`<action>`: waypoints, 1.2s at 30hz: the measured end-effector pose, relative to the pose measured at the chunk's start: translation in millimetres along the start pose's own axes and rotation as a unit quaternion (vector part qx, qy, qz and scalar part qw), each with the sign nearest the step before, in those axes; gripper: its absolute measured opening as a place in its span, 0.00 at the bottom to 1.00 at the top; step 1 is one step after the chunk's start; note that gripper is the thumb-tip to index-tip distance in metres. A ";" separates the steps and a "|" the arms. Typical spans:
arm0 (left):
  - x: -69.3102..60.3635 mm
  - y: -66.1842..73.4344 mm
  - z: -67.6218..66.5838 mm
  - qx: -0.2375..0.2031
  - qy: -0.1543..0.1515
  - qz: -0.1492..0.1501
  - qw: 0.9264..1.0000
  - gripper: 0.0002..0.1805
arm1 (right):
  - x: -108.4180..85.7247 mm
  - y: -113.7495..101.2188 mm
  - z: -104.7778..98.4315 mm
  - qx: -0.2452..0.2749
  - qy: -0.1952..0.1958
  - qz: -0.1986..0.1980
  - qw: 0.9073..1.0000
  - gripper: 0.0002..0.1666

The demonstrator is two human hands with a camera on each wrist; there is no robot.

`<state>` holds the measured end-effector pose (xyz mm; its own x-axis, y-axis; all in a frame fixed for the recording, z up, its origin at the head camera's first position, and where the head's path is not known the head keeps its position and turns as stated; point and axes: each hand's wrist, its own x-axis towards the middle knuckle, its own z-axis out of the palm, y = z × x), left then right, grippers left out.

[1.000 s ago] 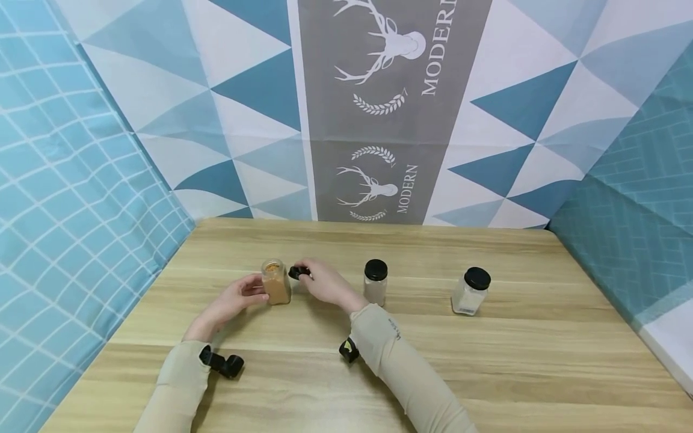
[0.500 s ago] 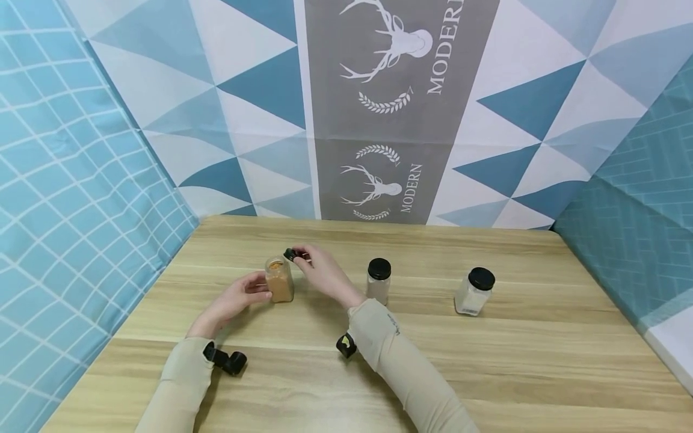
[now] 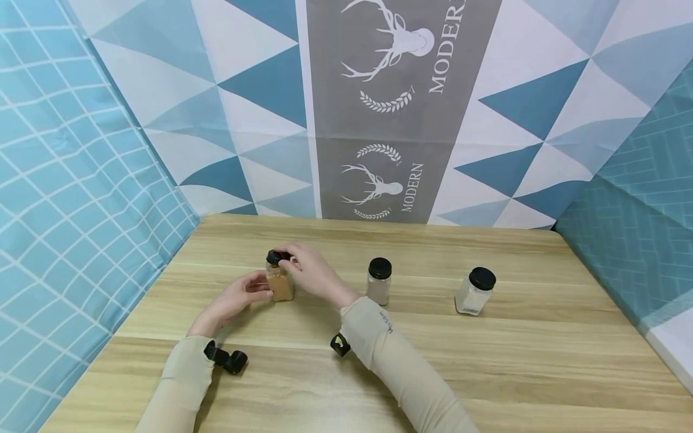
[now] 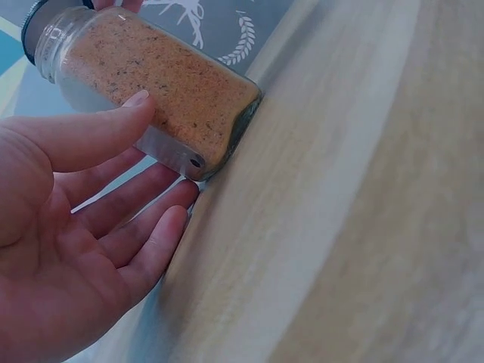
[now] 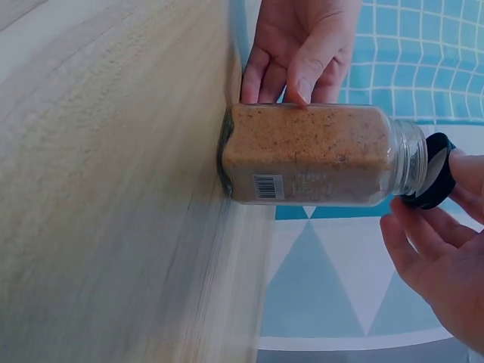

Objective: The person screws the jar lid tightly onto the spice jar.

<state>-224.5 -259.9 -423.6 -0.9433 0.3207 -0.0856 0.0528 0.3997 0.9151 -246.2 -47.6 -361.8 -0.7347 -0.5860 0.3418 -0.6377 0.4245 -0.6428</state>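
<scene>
A square glass spice jar (image 3: 281, 288) full of orange-brown seasoning stands upright on the table at the left. My left hand (image 3: 235, 299) steadies it low on the left side; in the left wrist view, the thumb (image 4: 106, 132) lies against the glass and the fingers reach behind. With thumb and fingertips, my right hand (image 3: 315, 273) pinches a black lid (image 3: 274, 257) at the jar's mouth. Seen from the right wrist, the lid (image 5: 439, 175) sits tilted at the threaded glass neck (image 5: 408, 157). A barcode label shows on the jar's side.
Two more jars with black lids stand to the right: one with pale contents (image 3: 378, 288) near the middle, another with whitish contents (image 3: 471, 296) farther right. Patterned cloth walls rise behind and beside the wooden table (image 3: 335, 391).
My right hand has lifted the lid from beside the jar and carried it left onto the open mouth. The left hand and the jar have kept their places.
</scene>
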 end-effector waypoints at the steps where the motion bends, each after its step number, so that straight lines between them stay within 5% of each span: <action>1: 0.1 0.0 -0.1 0.001 0.000 0.000 1.000 0.36 | 0.0 -0.6 0.1 -0.006 0.000 -0.004 1.000 0.20; 16: 0.0 -0.3 0.0 0.001 -0.004 0.013 1.000 0.34 | 0.8 -2.3 1.6 -0.039 -0.003 -0.023 0.999 0.19; 36: 1.0 -2.1 1.9 -0.004 0.008 -0.012 1.000 0.35 | -2.1 2.2 4.9 -0.072 -0.017 -0.041 0.996 0.20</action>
<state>-224.9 -258.7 -426.4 -0.9497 0.2963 -0.1019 0.0268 0.4010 0.9157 -245.0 -48.8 -367.3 -0.6718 -0.6448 0.3646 -0.7238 0.4668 -0.5081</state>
